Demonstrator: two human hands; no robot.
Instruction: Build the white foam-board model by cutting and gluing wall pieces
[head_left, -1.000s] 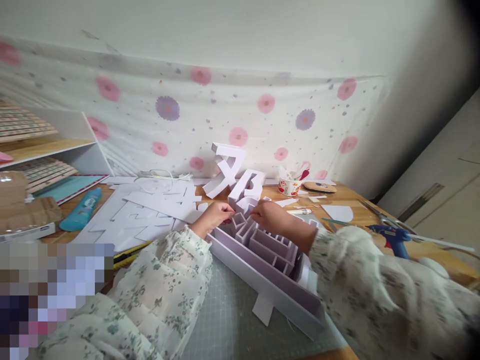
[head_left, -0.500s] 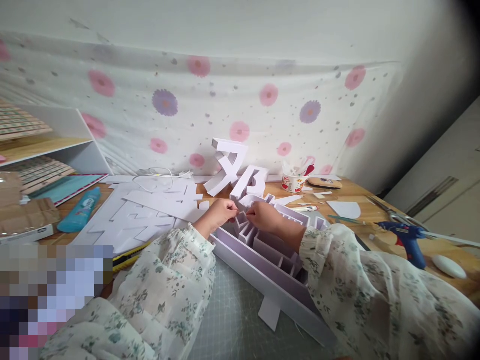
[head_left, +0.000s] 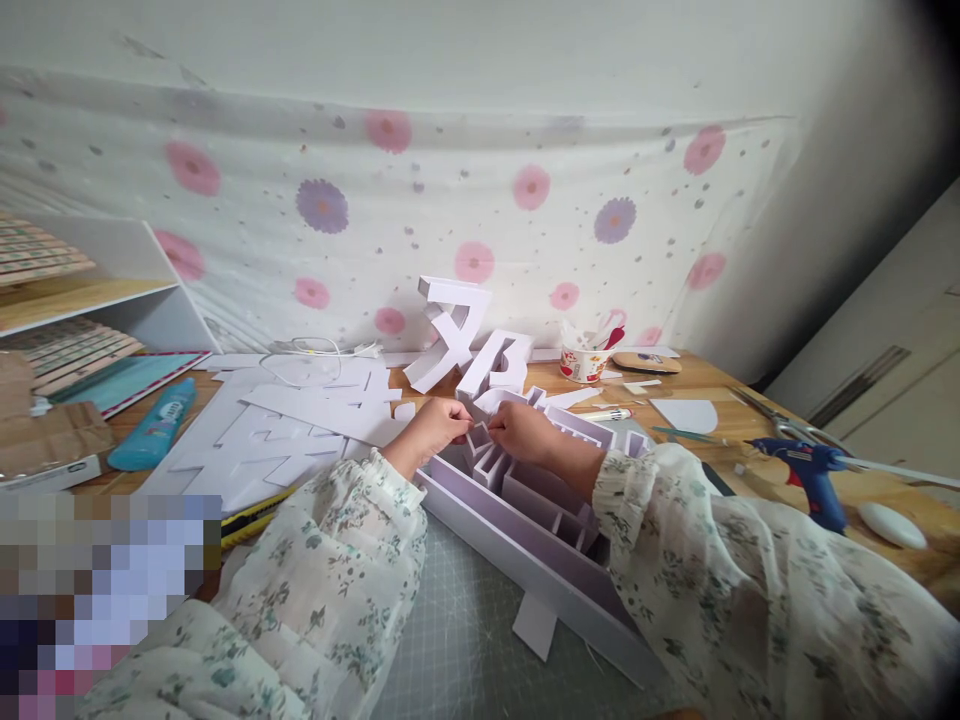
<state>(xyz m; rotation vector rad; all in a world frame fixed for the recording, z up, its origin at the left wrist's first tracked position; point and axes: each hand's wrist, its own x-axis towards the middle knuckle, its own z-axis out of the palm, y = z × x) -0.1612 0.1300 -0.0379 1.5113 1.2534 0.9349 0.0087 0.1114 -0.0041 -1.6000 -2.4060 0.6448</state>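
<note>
A large white foam-board letter (head_left: 525, 570) with raised walls and inner partitions lies slanted in front of me. At its far left end, my left hand (head_left: 437, 428) pinches with thumb and fingertips at a thin white wall. Just across a narrow gap, my right hand (head_left: 525, 437) reaches over the letter, fingers closed against the same small walled corner (head_left: 480, 438). The exact spot gripped is partly covered by the fingers. Behind the hands stand two more white letter shapes (head_left: 454, 330), upright and leaning.
Under the letter is a grey cutting mat (head_left: 450, 620). At right lie a blue glue gun (head_left: 806, 475), scissors (head_left: 795, 432) and a white oval object (head_left: 891, 524). A paper cup (head_left: 583, 363) stands behind. Cut white sheets (head_left: 255, 430) and a blue bottle (head_left: 156, 425) are left.
The view has shifted slightly, so everything sits a little further left. Both hands keep nearly the same pinched pose at the letter's corner.
</note>
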